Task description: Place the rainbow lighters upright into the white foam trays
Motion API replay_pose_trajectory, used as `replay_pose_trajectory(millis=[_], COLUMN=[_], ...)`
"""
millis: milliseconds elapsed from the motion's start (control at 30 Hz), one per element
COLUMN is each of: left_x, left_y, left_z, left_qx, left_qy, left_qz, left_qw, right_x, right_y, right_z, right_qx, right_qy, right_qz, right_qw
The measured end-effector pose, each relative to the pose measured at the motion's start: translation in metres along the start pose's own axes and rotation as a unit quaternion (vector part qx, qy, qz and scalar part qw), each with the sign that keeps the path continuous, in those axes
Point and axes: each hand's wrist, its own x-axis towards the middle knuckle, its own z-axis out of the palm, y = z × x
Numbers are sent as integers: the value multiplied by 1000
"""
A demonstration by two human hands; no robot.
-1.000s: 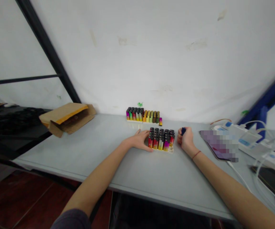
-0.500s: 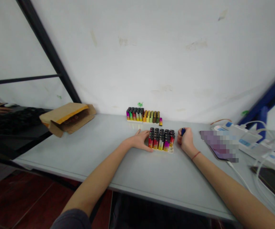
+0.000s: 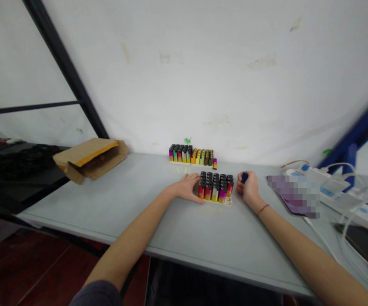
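Observation:
In the head view, my left hand (image 3: 188, 187) clasps the left end of a pale tray (image 3: 214, 201) of lighters, thumb at the front and fingers toward the back. Several upright lighters (image 3: 216, 187) with black tops and red, yellow and purple bodies fill most of it; a gap shows at its front right corner. To the right of the tray, apart from it, my right hand (image 3: 248, 187) is closed in a fist around a small dark blue object (image 3: 244, 177). Only its top end shows above the fist, so I cannot tell its kind.
Against the wall stands another row of lighters (image 3: 190, 154), with a single lighter (image 3: 215, 163) at its right end. An open cardboard box (image 3: 91, 157) lies at the left. Phones (image 3: 367, 242), cables and a white power strip (image 3: 337, 197) occupy the right side.
Almost nothing differs. Both hands keep their places by the tray, and the view has shifted very slightly.

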Motion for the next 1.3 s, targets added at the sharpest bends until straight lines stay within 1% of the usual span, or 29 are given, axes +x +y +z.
replay_pose_trajectory(millis=[67, 133, 200, 300, 400, 433, 500, 600, 733, 933, 1133, 1300], left_x=[1, 1, -1, -6, -12, -14, -15, -15, -14, -15, -15, -15], left_y=[-1, -4, -9, -22, -35, -38, -42, -44, -42, -39, -39, -40], left_z=[-1, -2, -5, -11, -17, -18, -19, -19, -17, -19, -18, -17], left_qx=[8, 14, 18, 15, -7, -16, -29, -28, -16, -18, -14, -13], left_qy=[0, -2, -3, 8, 20, 21, 20, 20, 14, 19, 10, 10], left_qz=[-6, -8, -11, -33, -64, -71, -75, -69, -74, -71, -83, -87], left_qw=[1000, 1000, 1000, 999, 998, 997, 997, 997, 997, 997, 996, 996], right_x=[-2, -5, -10, -18, -24, -26, -28, -32, -35, -36, -30, -26], right_y=[1, 2, 0, -5, -8, -8, -6, -1, 7, 10, 6, 5], right_z=[0, 0, 0, 1, 4, 5, 8, 12, 15, 20, 13, 9], right_qx=[-24, -65, -115, -202, -288, -303, -310, -309, -327, -377, -421, -448], right_qy=[-25, -42, -57, -82, -98, -102, -119, -144, -139, -165, -140, -138], right_qz=[-39, -109, -181, -264, -343, -359, -370, -364, -383, -429, -463, -513], right_qw=[999, 991, 975, 940, 889, 877, 868, 867, 853, 804, 768, 719])
